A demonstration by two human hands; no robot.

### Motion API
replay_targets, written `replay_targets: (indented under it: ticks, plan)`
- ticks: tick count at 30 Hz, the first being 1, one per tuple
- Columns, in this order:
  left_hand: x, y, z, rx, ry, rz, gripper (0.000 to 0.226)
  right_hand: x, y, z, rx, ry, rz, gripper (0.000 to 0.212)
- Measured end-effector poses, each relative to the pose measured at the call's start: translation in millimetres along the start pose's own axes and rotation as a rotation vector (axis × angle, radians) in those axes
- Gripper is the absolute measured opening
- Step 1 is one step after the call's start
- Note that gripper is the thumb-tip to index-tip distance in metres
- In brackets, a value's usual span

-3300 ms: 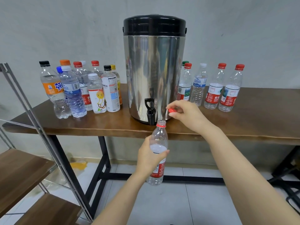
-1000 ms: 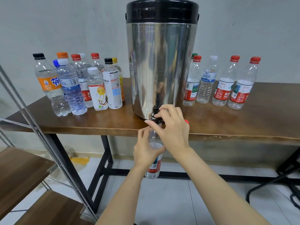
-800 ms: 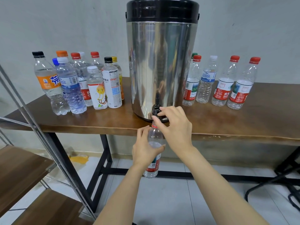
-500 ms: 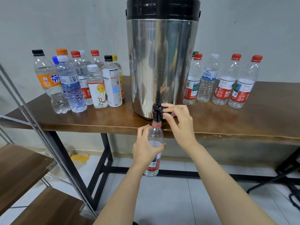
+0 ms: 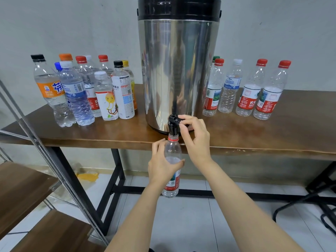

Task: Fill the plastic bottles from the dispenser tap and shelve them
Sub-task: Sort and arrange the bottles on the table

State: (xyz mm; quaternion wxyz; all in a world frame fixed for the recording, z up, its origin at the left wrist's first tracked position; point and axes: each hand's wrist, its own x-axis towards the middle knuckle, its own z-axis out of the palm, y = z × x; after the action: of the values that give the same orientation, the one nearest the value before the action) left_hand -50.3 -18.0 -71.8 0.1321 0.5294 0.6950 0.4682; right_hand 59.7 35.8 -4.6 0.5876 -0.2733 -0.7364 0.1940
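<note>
wooden table [image 5: 272, 128] by a grey wall [image 5: 72, 24]; left hand [image 5: 161, 166] grips bottle [image 5: 172, 148], right hand [image 5: 196, 137] pinches tap [image 5: 172, 122].

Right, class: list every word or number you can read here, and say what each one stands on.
"芬": orange-label bottle.
"康水": black-capped white-label bottle.
"白水": right-side blue-label bottle.
"农夫": red-label bottle second from right.
All fine print, and the held bottle's label: too small to read.

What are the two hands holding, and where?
Left hand grips the clear plastic bottle round its middle; right hand pinches the black tap lever.
</note>
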Motion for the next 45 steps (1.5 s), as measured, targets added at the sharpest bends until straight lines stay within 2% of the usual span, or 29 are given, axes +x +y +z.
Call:
replay_targets:
  ticks: [45]
  plan:
    - [-0.2,-0.7,0.3,0.007,-0.006,0.001,0.076,-3.1,-7.0,3.4,-0.019,0.024,0.023,0.020]
